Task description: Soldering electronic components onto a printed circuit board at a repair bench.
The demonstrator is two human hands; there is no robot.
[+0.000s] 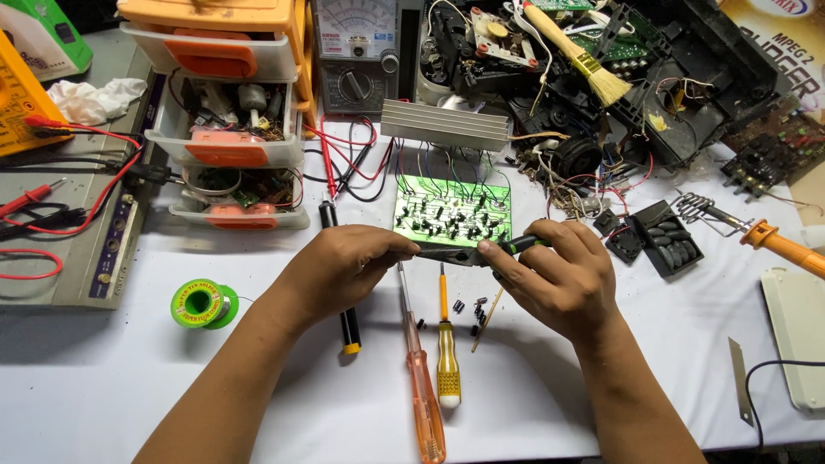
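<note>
Holding small pliers [464, 254] between both hands just in front of a green circuit board [453, 211].

Your right hand [554, 279] wraps the green-handled end, and your left hand [344, 266] pinches at the metal tip with thumb and fingers closed narrow; whether anything sits in the tip you cannot tell. Below your hands lie two screwdrivers [434, 361] and a scatter of small black parts [468, 308]. Left of your left hand rests a green solder spool [203, 303]. Beyond it stands a stack of clear drawers [228, 129] with orange fronts, pulled open and holding mixed components and wire.
</note>
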